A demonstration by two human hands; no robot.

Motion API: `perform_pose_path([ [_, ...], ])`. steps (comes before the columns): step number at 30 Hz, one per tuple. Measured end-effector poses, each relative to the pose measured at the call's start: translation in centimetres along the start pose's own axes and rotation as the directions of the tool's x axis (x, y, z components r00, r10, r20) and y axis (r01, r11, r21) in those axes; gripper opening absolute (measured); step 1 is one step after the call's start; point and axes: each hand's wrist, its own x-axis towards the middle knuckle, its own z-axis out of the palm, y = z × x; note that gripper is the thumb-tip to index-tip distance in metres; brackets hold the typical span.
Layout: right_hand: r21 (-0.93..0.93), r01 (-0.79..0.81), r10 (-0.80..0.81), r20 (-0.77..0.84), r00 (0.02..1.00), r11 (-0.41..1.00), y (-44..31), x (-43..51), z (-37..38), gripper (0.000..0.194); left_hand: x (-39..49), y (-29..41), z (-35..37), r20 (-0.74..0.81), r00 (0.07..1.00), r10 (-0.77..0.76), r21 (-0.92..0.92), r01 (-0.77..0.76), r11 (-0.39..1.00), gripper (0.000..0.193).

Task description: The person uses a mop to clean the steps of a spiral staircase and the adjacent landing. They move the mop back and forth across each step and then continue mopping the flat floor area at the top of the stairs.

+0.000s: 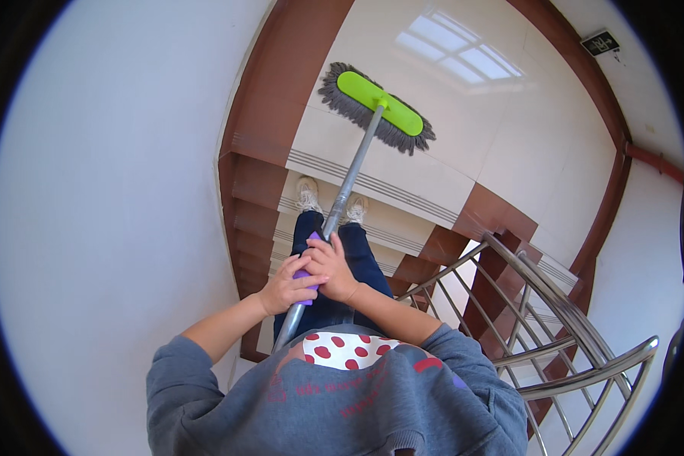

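Note:
A dust mop with a bright green plate (360, 91) and a grey yarn fringe (396, 139) rests on the pale tiled landing (461, 131). Its metal pole (358, 159) slopes back toward my body and passes my waist. My left hand (293, 283) wraps the purple sleeve (305, 293) on the pole. Just above and touching it, my right hand (330, 267) closes around the same pole, and the fingers of both hands overlap. Parts of the purple sleeve are hidden under my fingers.
My shoes (308, 195) stand on a stair tread below the landing's grooved edge (376, 188). A white wall (114, 199) rises at the left. On the right runs a stainless steel stair railing (553, 296). An exit sign (600, 43) hangs on the far right wall.

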Motion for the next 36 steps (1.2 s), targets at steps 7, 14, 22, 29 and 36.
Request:
perform_pose_path([
  [7, -0.127, -0.071, 0.06, -0.093, 0.994, 0.989, 7.4, 6.8, -3.3, 0.013, 6.8, -6.8, 0.8, -0.173, 0.984, -0.051, 0.084, 0.067, 0.994, 0.015],
  [14, -0.05, 0.129, -0.126, 0.048, 0.991, 0.99, -1.1, 4.4, 3.4, 0.012, -4.7, 0.6, -0.6, 0.127, 0.584, -0.802, -0.737, 0.597, 0.318, 0.038],
  [22, -0.036, 0.251, -0.236, 0.239, 0.942, 0.967, -4.1, 8.4, 5.2, 0.013, -9.2, 0.2, -1.9, -0.306, 0.77, -0.56, -0.197, 0.525, 0.828, 0.018],
  [29, -0.043, 0.191, -0.182, 0.162, 0.97, 0.981, 0.9, 15.1, 4.3, 0.013, -4.2, -7.2, -3.4, -0.446, 0.823, -0.352, 0.042, 0.412, 0.91, 0.017],
  [36, 0.166, 0.203, -0.244, 0.289, 0.926, 0.965, -9.5, 9.0, 9.4, 0.017, -15.6, 2.6, -4.4, -0.394, 0.813, -0.428, 0.01, 0.47, 0.883, 0.02],
])
